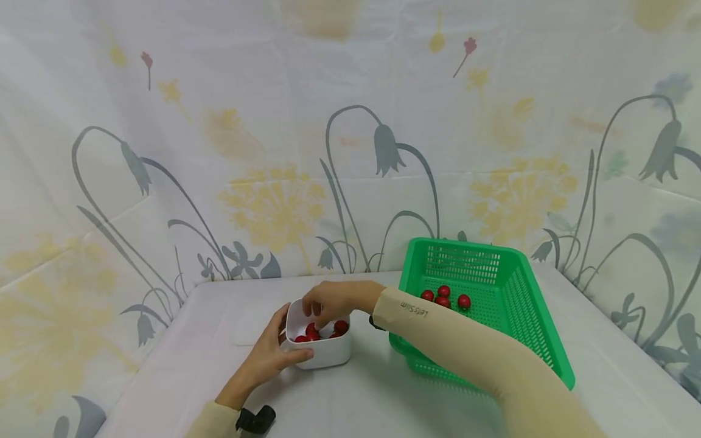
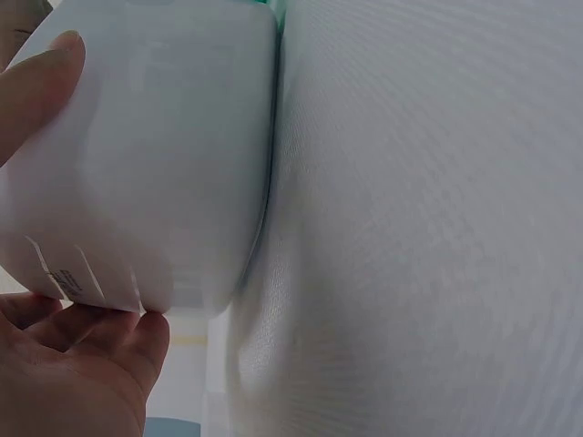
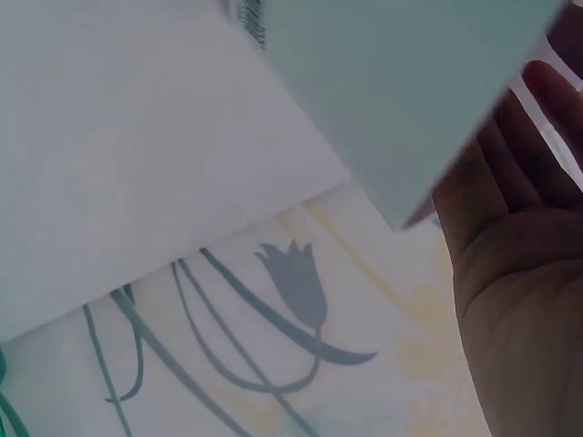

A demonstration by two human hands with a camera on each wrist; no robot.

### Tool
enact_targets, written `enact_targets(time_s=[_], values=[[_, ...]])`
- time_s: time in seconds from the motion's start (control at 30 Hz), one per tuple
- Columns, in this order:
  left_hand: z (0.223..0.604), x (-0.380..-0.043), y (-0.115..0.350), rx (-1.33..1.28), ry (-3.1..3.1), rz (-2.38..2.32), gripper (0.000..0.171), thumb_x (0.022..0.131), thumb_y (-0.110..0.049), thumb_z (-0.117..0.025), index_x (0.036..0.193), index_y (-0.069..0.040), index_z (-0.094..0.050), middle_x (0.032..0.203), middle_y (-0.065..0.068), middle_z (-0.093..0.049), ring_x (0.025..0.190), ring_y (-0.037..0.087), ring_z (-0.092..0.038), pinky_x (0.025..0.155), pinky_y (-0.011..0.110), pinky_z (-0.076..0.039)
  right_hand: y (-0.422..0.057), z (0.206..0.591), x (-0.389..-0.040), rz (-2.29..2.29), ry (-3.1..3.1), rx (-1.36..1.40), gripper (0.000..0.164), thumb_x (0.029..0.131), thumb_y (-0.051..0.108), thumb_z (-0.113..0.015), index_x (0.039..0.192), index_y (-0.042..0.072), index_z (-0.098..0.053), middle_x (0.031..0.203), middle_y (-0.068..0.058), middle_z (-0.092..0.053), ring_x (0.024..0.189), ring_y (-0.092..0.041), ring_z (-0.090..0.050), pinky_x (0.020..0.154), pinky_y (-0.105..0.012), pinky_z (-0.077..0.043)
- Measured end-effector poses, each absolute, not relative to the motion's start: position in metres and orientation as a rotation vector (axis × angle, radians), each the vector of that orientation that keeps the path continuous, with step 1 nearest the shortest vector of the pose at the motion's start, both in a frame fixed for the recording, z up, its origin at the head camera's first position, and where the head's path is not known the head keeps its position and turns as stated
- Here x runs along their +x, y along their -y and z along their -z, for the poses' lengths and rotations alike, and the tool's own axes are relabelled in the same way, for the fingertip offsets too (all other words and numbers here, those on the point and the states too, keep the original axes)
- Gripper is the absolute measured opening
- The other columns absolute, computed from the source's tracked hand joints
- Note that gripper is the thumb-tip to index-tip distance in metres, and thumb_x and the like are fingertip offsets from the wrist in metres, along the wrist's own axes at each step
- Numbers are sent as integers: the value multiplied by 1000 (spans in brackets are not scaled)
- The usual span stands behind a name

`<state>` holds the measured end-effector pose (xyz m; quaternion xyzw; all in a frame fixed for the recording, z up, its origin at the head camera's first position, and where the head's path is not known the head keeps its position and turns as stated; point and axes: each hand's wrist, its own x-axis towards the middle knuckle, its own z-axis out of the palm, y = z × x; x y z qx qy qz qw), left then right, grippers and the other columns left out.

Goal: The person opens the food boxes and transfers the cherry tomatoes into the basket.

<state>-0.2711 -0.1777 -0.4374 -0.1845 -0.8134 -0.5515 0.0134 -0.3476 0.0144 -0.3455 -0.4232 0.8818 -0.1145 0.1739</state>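
Cream sleeves [image 1: 493, 365] nearest; black strap [image 1: 256, 420] at the left wrist. Left hand [image 1: 268, 353] clamped on the white box [image 1: 325, 353], thumb on the near wall, fingers round the left side. Were that grip to slacken, a knock from the other hand might skid or tip the box. Box on the worktop [image 1: 372, 407], several red balls [image 1: 341, 326] low inside. Right hand [image 1: 339, 299] over it, fingers bent down past the rim; tips hidden, so cannot tell whether they pinch a ball or stand apart. A loose pinch on something round could drop one outside, to roll across the worktop. Beyond, green basket [image 1: 533, 310], at least four balls loose on its floor. Right sleeve passes over its near left part; a low elbow could catch the rim and shove it. Farthest, flower-print cloth [image 1: 274, 91].
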Motion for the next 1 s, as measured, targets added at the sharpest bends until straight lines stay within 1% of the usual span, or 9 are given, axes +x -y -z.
enact_targets(time_s=[0.17,0.37,0.43,0.53,0.6,0.7,0.77,0.9,1.0], values=[[437,-271,178,-606,2521,1723,101,72,-22,-85,149,-12,-21,150,13,-32,137,29,-32,112,50,-27,-9,355,-345,355,-2458,-1111,28,87,22,-72,113,16,-64,94,7,-61,82,-10,-58,63,-22,-53],[440,-273,178,-648,2494,1713,99,72,-21,-85,149,-13,-23,149,10,-34,137,26,-33,111,50,-28,-4,362,-345,334,-2450,-1171,27,87,29,-71,110,16,-65,89,10,-64,78,-7,-59,64,-21,-51],[440,-273,179,-647,2492,1712,99,72,-21,-85,149,-14,-23,149,8,-35,137,26,-33,111,49,-28,-2,363,-344,331,-2446,-1193,25,88,28,-71,108,15,-65,88,10,-64,78,-7,-59,66,-20,-50],[441,-273,179,-633,2501,1719,99,72,-22,-85,149,-15,-23,149,8,-34,137,26,-32,112,49,-27,1,365,-344,346,-2434,-1193,22,88,22,-71,108,15,-65,87,11,-64,78,-6,-59,67,-20,-50],[441,-272,180,-625,2510,1720,100,72,-22,-85,149,-14,-22,150,9,-33,138,26,-31,112,49,-27,3,367,-343,353,-2423,-1202,19,87,17,-71,105,14,-66,86,10,-64,77,-6,-59,67,-20,-50],[441,-272,180,-627,2509,1730,101,72,-21,-85,150,-12,-21,150,11,-32,138,27,-31,112,49,-27,4,369,-344,341,-2404,-1229,12,86,11,-71,97,14,-68,82,8,-63,74,-7,-58,64,-19,-50],[441,-272,179,-637,2497,1735,101,73,-20,-85,150,-11,-21,150,11,-33,137,28,-32,112,49,-27,4,371,-345,320,-2399,-1272,12,86,7,-70,95,14,-68,80,7,-62,72,-7,-56,63,-19,-50],[439,-273,179,-662,2481,1740,99,73,-18,-84,150,-11,-22,148,11,-34,135,28,-34,112,50,-27,5,373,-347,252,-2415,-1308,11,85,8,-70,91,17,-68,78,7,-62,72,-7,-55,62,-19,-49],[439,-272,180,-677,2480,1738,98,74,-18,-84,149,-12,-22,148,11,-35,135,28,-35,111,50,-27,7,376,-348,170,-2445,-1304,7,86,14,-70,85,21,-68,77,11,-62,73,-6,-55,64,-18,-48]])
